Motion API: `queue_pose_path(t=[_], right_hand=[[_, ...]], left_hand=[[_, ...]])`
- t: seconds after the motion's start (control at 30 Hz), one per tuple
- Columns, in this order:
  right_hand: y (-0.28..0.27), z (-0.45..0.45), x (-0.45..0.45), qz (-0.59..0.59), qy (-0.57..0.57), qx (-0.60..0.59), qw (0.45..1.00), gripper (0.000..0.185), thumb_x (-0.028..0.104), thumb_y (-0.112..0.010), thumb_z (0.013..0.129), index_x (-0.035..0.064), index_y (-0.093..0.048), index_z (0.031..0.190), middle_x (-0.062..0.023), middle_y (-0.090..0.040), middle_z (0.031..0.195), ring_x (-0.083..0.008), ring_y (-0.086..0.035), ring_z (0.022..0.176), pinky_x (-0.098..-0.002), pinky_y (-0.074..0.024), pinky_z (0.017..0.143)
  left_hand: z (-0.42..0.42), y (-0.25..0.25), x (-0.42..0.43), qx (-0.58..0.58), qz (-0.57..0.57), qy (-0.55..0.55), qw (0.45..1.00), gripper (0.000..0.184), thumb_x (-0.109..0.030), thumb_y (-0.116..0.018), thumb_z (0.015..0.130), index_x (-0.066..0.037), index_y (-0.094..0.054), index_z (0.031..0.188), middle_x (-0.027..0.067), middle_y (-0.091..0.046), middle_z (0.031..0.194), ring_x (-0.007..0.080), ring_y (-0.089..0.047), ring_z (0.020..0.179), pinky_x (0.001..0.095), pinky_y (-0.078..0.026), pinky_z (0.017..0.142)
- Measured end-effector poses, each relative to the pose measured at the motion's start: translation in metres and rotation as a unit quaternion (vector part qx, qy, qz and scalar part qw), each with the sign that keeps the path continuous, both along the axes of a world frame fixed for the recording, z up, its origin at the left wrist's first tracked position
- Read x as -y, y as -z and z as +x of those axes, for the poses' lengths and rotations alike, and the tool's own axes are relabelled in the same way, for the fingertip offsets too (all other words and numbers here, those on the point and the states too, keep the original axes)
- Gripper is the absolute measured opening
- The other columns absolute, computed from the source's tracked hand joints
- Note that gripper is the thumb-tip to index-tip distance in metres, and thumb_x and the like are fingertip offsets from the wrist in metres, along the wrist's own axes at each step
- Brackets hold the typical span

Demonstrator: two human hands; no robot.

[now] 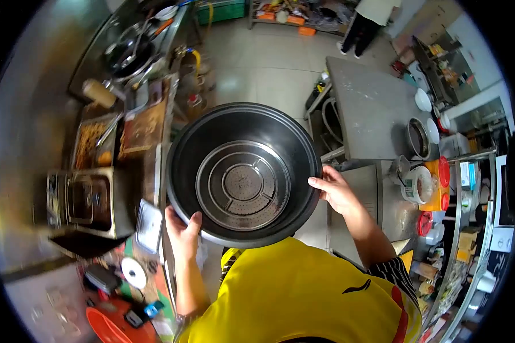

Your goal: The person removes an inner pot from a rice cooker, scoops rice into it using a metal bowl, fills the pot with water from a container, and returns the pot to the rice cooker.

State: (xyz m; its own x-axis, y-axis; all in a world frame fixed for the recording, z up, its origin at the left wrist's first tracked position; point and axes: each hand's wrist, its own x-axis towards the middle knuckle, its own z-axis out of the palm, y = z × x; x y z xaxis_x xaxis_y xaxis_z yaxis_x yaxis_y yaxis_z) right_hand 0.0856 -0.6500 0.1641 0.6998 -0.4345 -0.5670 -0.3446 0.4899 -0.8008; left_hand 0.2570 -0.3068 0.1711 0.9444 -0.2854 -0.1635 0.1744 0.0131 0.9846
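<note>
Through the head view, my only feed, I have the black basin (294, 134) up in front of the wearer's yellow shirt (303, 286), tipped so that I look straight into it. The left hand (184, 231) is clamped on its near left rim, thumb on top; the right hand (336, 191) grips the right rim, thumb likewise on the edge. As for progress, the basin is lifted and borne by both hands over the aisle, not set down on either side; in its bottom lies a round metal disc (244, 183) with concentric rings, and whether that is loose or fixed I cannot tell. How much handling is left, I can't judge from this one moment. To the left I see a worktop with a wooden board (146, 127), a metal tray of brown food pieces (88, 146) with tongs (109, 130), and a wok (126, 60) farther off. To the right stands a steel table (360, 108) with a white bowl (422, 100) and a dark-filled pot (418, 139), then a crowded shelving rack (458, 228). Pale floor tiles (269, 51) run away to another person (372, 20) at the far end.
</note>
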Motion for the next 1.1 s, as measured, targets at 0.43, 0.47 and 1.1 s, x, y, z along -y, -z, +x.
queue_pose_path(t=[0.43, 0.47, 1.1], right_hand=[[0.008, 0.165, 0.165, 0.078, 0.312, 0.053, 0.945, 0.034, 0.002, -0.066, 0.085, -0.0018, -0.057, 0.117, -0.0124, -0.066, 0.106, -0.0239, -0.068, 0.091, -0.0367, -0.0591, 0.08], [0.009, 0.176, 0.178, 0.078, 0.331, 0.069, 0.938, 0.034, 0.001, -0.066, 0.084, -0.0019, -0.057, 0.117, -0.0123, -0.066, 0.105, -0.0238, -0.068, 0.09, -0.0368, -0.0591, 0.08], [0.055, 0.476, 0.619, 0.05, 0.43, 0.042, 0.901, 0.035, 0.004, -0.071, 0.078, -0.0031, -0.062, 0.112, -0.0105, -0.066, 0.099, -0.0192, -0.064, 0.082, -0.0335, -0.0539, 0.068]], left_hand=[[0.324, 0.014, 0.317, 0.018, -0.04, 0.28, 0.959, 0.036, -0.004, -0.072, 0.086, -0.001, -0.05, 0.113, 0.0054, -0.061, 0.109, 0.013, -0.055, 0.099, 0.0286, -0.043, 0.093], [0.343, 0.017, 0.339, 0.022, -0.035, 0.294, 0.955, 0.036, -0.005, -0.073, 0.086, -0.001, -0.05, 0.113, 0.0054, -0.061, 0.109, 0.013, -0.055, 0.099, 0.0284, -0.043, 0.093], [0.61, 0.033, 0.807, -0.218, 0.038, 0.326, 0.919, 0.06, -0.012, -0.068, 0.087, -0.001, -0.044, 0.14, 0.0133, -0.054, 0.133, 0.0315, -0.056, 0.118, 0.0483, -0.05, 0.092]])
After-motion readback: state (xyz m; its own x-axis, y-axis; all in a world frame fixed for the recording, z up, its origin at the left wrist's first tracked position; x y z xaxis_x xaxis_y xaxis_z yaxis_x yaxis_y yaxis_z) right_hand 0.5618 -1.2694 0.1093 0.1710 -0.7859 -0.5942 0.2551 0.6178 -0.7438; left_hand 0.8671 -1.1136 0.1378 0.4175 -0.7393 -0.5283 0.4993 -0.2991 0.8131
